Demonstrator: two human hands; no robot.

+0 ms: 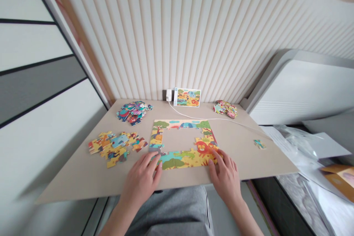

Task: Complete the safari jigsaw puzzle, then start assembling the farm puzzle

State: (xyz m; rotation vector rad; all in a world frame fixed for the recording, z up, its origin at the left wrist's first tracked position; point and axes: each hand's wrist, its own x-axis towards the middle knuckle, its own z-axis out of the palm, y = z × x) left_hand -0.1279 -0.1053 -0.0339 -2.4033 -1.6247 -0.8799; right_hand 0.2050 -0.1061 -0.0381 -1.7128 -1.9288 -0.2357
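A jigsaw frame (pixel 173 163) lies on the table, its border joined around a bare middle. My left hand (pixel 143 177) rests at its lower left corner, fingers apart, fingertips on the edge pieces. At the lower right corner, my right hand (pixel 225 175) touches the pieces beside the red lions, fingers spread. Loose yellow and blue pieces (pixel 117 146) are heaped left of the frame. Behind it, a picture card (pixel 187 97) showing the same animal scene leans upright against the wall.
A pile of dark, colourful pieces (pixel 134 112) sits at the back left, another pile (pixel 226 109) at the back right. One loose piece (pixel 259 144) lies far right. A white cable (pixel 203 118) runs from a charger (pixel 169 95) across the table (pixel 188 182).
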